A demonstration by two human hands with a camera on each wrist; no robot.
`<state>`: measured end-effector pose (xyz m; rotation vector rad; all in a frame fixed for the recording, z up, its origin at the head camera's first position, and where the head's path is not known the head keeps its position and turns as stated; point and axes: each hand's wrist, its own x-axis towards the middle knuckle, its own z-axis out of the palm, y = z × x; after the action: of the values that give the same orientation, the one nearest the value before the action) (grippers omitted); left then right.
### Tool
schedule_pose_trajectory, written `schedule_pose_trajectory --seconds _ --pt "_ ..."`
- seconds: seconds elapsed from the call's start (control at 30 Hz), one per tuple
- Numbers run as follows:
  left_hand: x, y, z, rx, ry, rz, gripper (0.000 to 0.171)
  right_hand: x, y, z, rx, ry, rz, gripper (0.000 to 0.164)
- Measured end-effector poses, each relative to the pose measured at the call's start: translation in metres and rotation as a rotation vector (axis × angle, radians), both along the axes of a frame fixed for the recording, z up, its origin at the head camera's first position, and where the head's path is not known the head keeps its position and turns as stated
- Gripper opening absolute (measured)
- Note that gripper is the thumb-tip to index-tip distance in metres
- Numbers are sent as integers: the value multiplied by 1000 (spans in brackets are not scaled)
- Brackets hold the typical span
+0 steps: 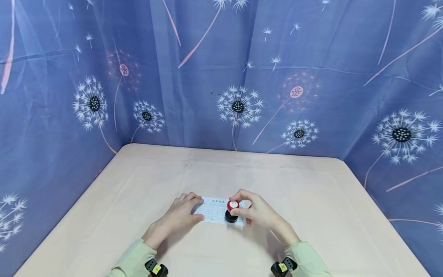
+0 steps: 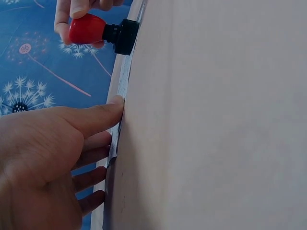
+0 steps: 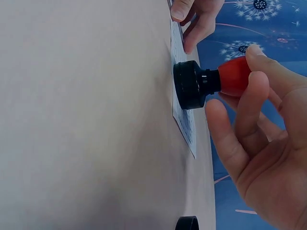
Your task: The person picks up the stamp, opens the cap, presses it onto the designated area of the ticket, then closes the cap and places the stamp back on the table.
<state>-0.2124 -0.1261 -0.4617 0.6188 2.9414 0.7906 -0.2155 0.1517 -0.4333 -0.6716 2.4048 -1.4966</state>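
Observation:
A stamp (image 1: pixel 231 217) with a red knob and a black round base stands on the right part of a printed form (image 1: pixel 212 210). My right hand (image 1: pixel 262 211) grips the red knob between thumb and fingers. In the right wrist view the black base (image 3: pixel 188 85) meets the paper, with the remaining fingers spread beside it. Across the left end of the form, my left hand (image 1: pixel 181 214) presses with thumb and fingers extended. The left wrist view has its thumb (image 2: pixel 103 116) lying along the near edge of the paper. The stamp's underside is hidden.
A pale cloth-covered table (image 1: pixel 207 169) extends around the form on all sides. Blue curtains (image 1: pixel 204 96) with a dandelion print rise behind it and along both sides. Black devices with yellow marks (image 1: pixel 157 268) sit at both wrists.

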Motion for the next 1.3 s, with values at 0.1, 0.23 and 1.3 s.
schedule_pose_trajectory --seconds 0.1,0.23,1.3 --pt "0 0 0 -1 4 -2 53 0 0 0 -5 -7 6 28" --pt "-1 0 0 3 11 -5 52 -1 0 0 -6 -15 6 28" --pt "0 -1 -1 -2 15 -11 53 1 -8 3 -11 15 -63 27"
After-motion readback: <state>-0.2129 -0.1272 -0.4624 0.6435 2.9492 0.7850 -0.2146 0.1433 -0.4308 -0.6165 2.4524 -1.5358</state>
